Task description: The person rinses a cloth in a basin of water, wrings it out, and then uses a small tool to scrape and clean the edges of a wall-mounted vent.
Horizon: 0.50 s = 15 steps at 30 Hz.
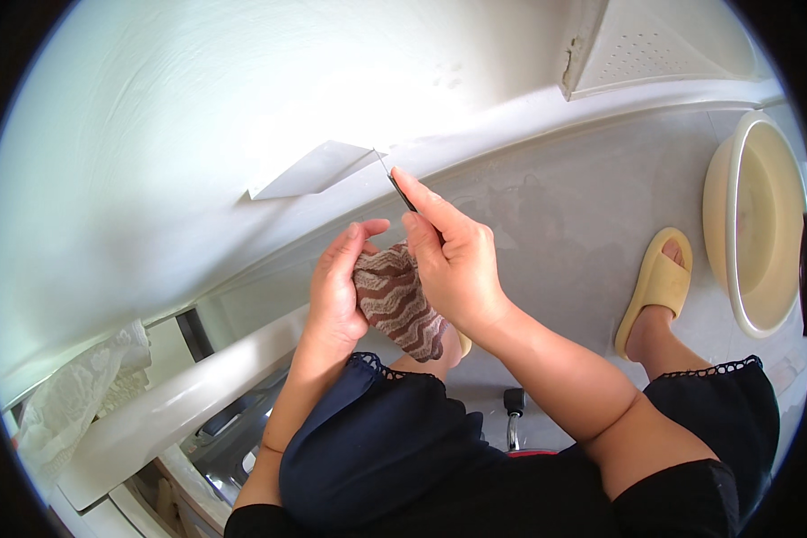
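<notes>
A brown and beige wavy-striped knitted cloth piece [400, 299] hangs bunched in my left hand [339, 289], whose thumb and fingers curve around its upper left side. My right hand [457, 259] grips a thin tool with a black handle [403, 191], its index finger laid along it. The tool's slender metal tip points up and away; its exact kind cannot be told. My right hand is close against the cloth piece's right side and hides part of it. Both hands are above my lap, over dark shorts [376, 437].
A white wall with a folded pale flap [316, 171] stands ahead. At the right are a cream plastic basin [719, 195] and my foot in a yellow slipper [652, 282]. A white ledge [195, 383] and a lacy white cloth [74, 397] lie at the left.
</notes>
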Tool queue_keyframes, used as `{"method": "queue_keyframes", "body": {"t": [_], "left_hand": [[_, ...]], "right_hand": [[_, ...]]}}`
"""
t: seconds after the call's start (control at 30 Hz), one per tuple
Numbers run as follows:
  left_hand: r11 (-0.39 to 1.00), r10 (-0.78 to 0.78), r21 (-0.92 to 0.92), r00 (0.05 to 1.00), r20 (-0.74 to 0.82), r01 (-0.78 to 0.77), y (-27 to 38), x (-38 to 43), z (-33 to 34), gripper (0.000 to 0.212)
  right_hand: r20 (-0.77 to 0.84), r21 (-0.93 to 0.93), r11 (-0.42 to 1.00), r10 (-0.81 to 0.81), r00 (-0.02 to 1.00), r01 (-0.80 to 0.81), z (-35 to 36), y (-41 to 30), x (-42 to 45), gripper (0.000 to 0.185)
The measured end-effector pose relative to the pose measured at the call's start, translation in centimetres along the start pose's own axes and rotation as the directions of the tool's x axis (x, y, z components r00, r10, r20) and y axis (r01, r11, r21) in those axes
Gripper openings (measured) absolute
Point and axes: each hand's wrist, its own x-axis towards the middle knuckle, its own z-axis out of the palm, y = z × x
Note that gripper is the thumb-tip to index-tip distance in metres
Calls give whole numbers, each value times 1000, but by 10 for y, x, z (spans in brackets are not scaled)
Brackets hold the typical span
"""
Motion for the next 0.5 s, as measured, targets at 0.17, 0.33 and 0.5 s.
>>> {"method": "queue_keyframes", "body": {"t": [0.17,0.33,0.5], "left_hand": [[1000,-2,14,1000,1,2,0,1,2,30],[1000,-8,15,1000,3,8,0,3,3,29],[1000,-20,1,1000,6,20,-1,5,6,29]], "right_hand": [[55,-75,987,147,988,-143,-7,-2,6,37],[66,-39,992,121,990,-119,-10,-13,5,34],[84,-91,985,154,985,-146,-15,-12,8,33]]}}
